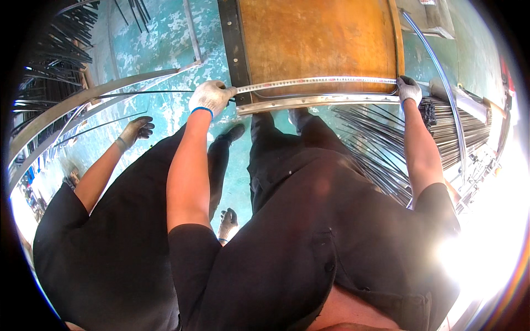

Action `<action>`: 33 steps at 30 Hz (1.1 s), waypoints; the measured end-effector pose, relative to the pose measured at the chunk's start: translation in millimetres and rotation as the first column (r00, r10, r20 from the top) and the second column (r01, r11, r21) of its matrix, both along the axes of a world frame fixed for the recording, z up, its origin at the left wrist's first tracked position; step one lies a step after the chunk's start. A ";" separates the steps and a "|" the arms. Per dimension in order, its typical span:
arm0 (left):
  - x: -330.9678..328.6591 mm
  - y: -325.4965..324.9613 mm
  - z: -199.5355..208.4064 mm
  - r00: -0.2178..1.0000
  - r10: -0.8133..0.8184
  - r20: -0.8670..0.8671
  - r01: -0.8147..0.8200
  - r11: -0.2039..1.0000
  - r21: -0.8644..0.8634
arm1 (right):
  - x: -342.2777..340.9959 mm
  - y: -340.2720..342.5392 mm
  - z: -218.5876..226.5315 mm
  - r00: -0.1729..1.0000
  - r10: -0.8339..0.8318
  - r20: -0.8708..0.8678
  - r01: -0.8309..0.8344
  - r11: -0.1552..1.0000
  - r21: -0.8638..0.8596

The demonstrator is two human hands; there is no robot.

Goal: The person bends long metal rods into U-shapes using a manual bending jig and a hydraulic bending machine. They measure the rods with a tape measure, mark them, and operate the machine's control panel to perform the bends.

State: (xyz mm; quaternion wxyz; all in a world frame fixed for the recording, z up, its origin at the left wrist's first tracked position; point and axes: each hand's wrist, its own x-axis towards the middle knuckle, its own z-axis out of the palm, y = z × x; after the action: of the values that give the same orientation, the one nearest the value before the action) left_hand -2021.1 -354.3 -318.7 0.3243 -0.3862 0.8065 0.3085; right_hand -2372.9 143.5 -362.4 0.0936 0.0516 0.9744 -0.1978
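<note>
A tape measure (317, 80) is stretched across the near end of an orange-brown board surface. My left hand (211, 97), in a whitish glove with a blue cuff, is closed on the tape at its left end; whether the case is in the palm is hidden. At the other end my right hand (409, 90), gloved with dark grey fingers, pinches the tape by the board's right corner. Just below the tape lies a thin bent rod (331, 96), its curved right end close to my right fingers. A dark thin rod (149, 91) reaches my left hand from the left.
The board surface (326, 38) has a dark bolted strip (234, 49) and a metal front rail (309, 103). Bundles of thin rods (452, 129) lie right, more dark rods (61, 49) upper left. At left stands a co-worker in black, with a gloved hand (135, 132) open.
</note>
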 end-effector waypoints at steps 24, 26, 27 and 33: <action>-4.2 -8.7 19.7 0.859 0.355 -0.370 -0.225 0.909 0.350 | 190.5 -138.5 20.1 0.772 0.552 -0.315 -0.587 0.810 -0.021; -8.1 -16.6 21.6 0.868 0.307 -0.390 -0.186 0.930 0.317 | 192.5 -141.2 17.5 0.797 0.508 -0.326 -0.542 0.840 -0.016; -11.5 -18.9 25.8 0.863 0.294 -0.411 -0.173 0.936 0.307 | 194.4 -141.2 17.1 0.796 0.506 -0.332 -0.542 0.840 -0.018; -24.1 -33.0 54.1 0.869 0.344 -0.355 -0.219 0.912 0.348 | 203.0 -147.4 20.7 0.812 0.459 -0.360 -0.514 0.855 -0.070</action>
State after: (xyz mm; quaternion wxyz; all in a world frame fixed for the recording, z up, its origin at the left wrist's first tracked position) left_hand -2045.2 -387.3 -264.5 0.1534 -0.3749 0.7349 0.5439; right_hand -2169.9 -3.9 -341.8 -0.0195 -0.2419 0.9367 -0.2524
